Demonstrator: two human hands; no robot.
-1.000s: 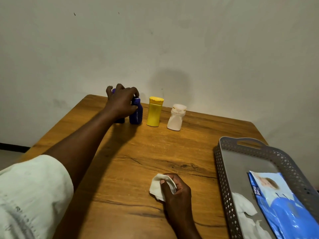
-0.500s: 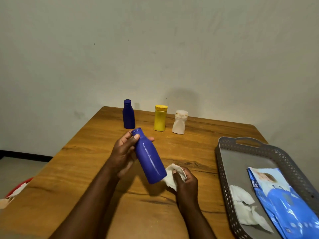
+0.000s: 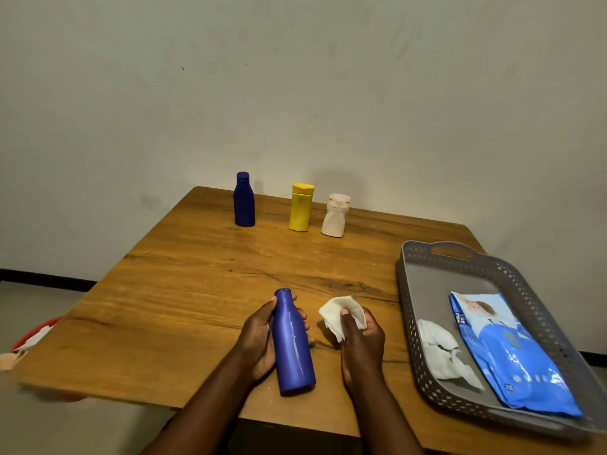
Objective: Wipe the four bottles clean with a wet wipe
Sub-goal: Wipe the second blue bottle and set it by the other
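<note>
While my left hand [image 3: 259,339] is wrapping its fingers and thumb round the blue bottle [image 3: 293,343], I am holding that bottle off the table [image 3: 184,290], neck pointing away from me and base towards me, so its long side is lying open to the wipe. My right hand [image 3: 361,336] is pinching the wipe [image 3: 343,315] between thumb and curled fingers, bunched into a pad just beside the bottle but not yet touching it; I judge wiping is about to begin. Three more bottles are standing upright in a row at the far edge, well apart from my hands and out of the working space: a dark blue one [image 3: 244,200], a yellow one [image 3: 301,207] and a white one [image 3: 336,215]. On my right, the grey tray [image 3: 410,280] is holding the wipes pack [image 3: 505,353] and a crumpled white wipe [image 3: 441,353], both within easy reach.
</note>
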